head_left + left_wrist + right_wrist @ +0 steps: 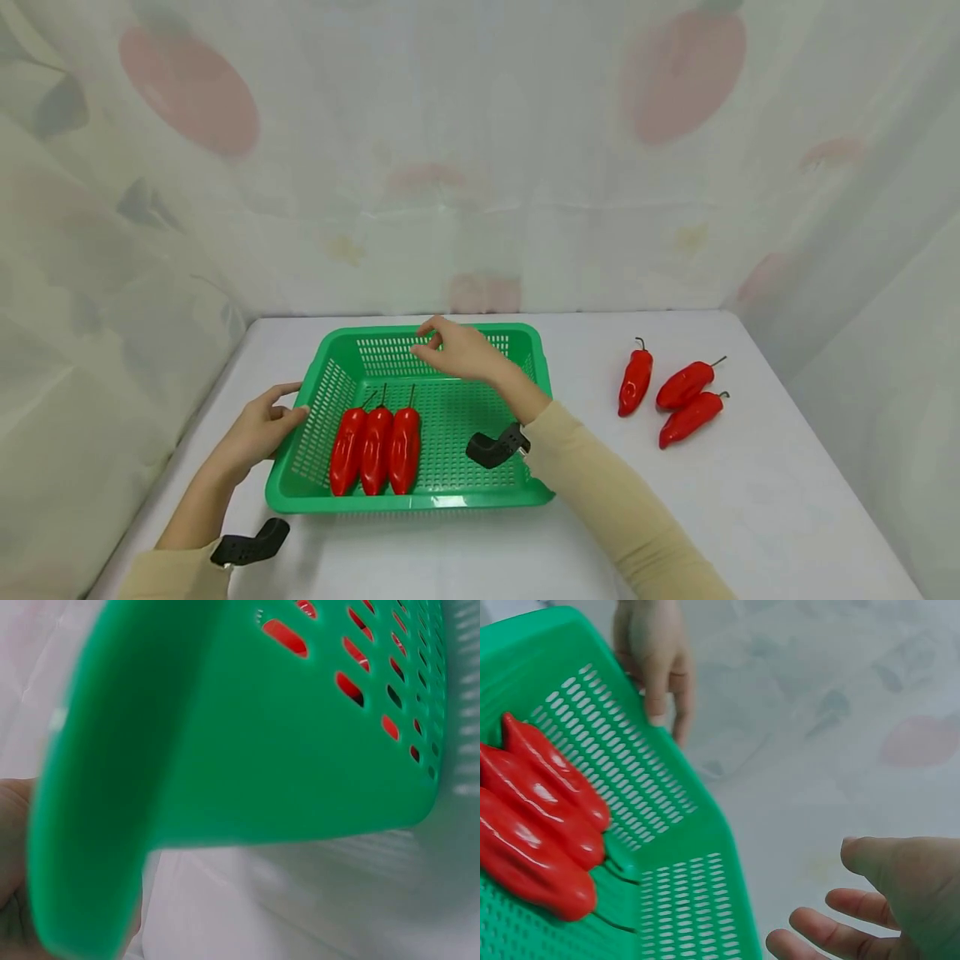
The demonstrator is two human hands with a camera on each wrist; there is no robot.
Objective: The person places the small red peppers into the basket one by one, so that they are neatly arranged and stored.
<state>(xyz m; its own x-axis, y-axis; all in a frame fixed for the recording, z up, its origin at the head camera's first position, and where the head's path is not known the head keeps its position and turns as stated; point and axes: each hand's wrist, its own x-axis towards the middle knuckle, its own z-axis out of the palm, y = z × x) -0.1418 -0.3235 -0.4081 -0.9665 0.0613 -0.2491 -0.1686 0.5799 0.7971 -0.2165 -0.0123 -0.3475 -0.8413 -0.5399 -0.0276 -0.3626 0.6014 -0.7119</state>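
Observation:
A green plastic basket point(480, 501) with slotted walls stands on the table. Three red peppers point(376, 450) lie side by side in its left half, stems toward the far wall; the right wrist view shows these peppers point(540, 814) up close. At the basket's left rim, my left hand point(264, 423) pinches the edge, thumb on the rim and fingers outside. In the left wrist view the basket wall point(247, 765) hides most of that hand. My right hand point(461, 350) hovers over the basket's far part, holding nothing, its fingers loosely bent and thumb apart.
To the basket's right, one red pepper point(636, 382) lies alone on the white table point(750, 517). Two more, an upper pepper point(685, 385) and a lower pepper point(690, 419), lie close together beside it. A patterned white curtain point(480, 250) hangs behind the table.

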